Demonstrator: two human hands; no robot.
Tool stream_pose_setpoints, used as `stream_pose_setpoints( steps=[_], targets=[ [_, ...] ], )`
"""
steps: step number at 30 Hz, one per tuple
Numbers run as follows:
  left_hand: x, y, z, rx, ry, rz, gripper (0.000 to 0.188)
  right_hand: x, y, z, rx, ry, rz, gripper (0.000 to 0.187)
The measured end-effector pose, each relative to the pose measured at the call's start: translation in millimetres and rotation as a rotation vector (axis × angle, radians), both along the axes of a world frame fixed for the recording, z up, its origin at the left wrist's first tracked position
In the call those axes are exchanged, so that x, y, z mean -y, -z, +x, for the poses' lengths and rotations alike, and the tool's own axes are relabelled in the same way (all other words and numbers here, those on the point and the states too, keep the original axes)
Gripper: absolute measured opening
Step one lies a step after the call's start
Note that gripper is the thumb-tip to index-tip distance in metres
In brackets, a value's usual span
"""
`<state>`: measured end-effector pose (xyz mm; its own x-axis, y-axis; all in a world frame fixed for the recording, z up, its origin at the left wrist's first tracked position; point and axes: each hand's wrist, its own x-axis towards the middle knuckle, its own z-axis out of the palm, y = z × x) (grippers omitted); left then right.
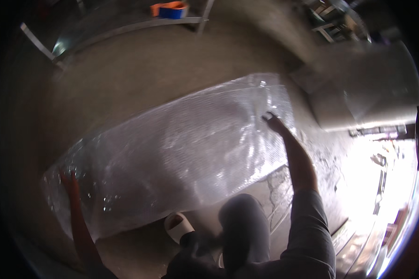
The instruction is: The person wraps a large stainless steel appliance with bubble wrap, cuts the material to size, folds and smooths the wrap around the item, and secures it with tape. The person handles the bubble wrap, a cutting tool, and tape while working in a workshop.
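A long sheet of clear bubble wrap [186, 144] lies spread on the floor in front of me, wrinkled and shiny, running from the lower left to the upper right. My left hand [70, 182] is at the sheet's left end, fingers apart. Over the right end is my right hand [273, 122], with thumb and fingers parted and nothing visible between them. Whether either hand presses on the film cannot be made out.
A big roll of wrapped film [368, 88] sits at the right. Beyond the sheet stands a metal frame [125, 31] with an orange and blue item [171, 10] on it. My light sandal [178, 227] is by the sheet's near edge. Bright light enters at the lower right.
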<state>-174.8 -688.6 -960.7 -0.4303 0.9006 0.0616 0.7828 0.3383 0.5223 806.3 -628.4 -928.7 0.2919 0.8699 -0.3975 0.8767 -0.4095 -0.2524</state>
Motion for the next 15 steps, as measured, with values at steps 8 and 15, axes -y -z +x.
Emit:
stream_pose_setpoints(
  steps=[8, 15],
  targets=[
    [132, -29, 95, -0.439, 0.134, -0.129, 0.056, 203, 29, 47, 0.155, 0.660, -0.138, 0.085],
    [181, -1, 131, -0.617, 0.149, -0.423, 0.066, 248, 41, 47, 0.112, 0.598, -0.176, 0.086]
  ],
)
